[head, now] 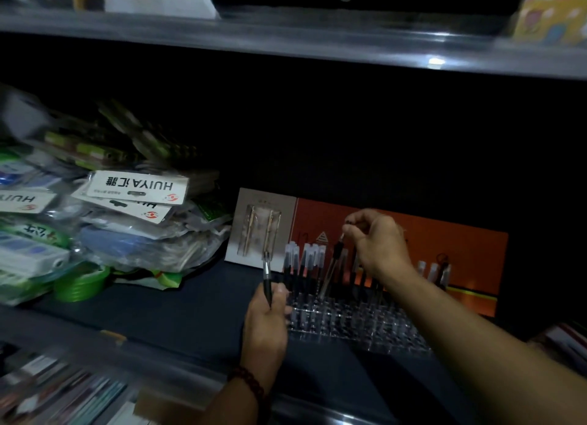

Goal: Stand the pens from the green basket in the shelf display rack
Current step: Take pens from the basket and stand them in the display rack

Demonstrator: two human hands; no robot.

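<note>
The left hand (266, 323), a bead bracelet (247, 381) at its wrist, has its fingers curled round one pen (267, 275) and holds it upright just left of the clear display rack (349, 327) on the dark shelf (190, 304). The right hand (378, 243) reaches over the rack and pinches the top of a second pen (332, 267), which leans with its tip down among the holes. A row of pens (305, 264) stands at the rack's back, before an orange box (428, 237). Bagged packets (133, 221) are heaped to the left.
</note>
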